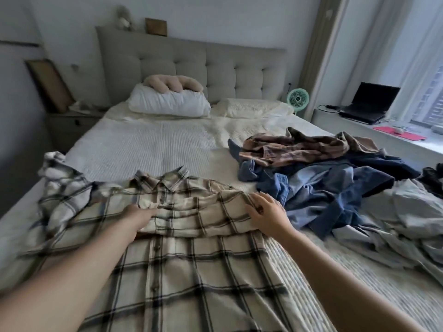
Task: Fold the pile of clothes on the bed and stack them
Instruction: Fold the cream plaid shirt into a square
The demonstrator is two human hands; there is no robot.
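A beige shirt with dark checks (182, 264) lies spread on the bed (143, 144) in front of me, collar away from me and one sleeve bunched at the left. My left hand (137, 216) sits on the shirt's chest with its fingers tucked into a fold of cloth. My right hand (266, 209) rests flat on the shirt's right shoulder, fingers spread. To the right lies the pile of unfolded clothes (318, 178): a brown plaid shirt on top, blue denim pieces below, pale grey cloth nearer me.
A white pillow (167, 101) with a tan cushion and a cream pillow (251, 107) lie by the padded headboard. A green fan (298, 98), a laptop (370, 101) and a pink sheet sit along the window side. A nightstand (69, 125) stands left of the bed.
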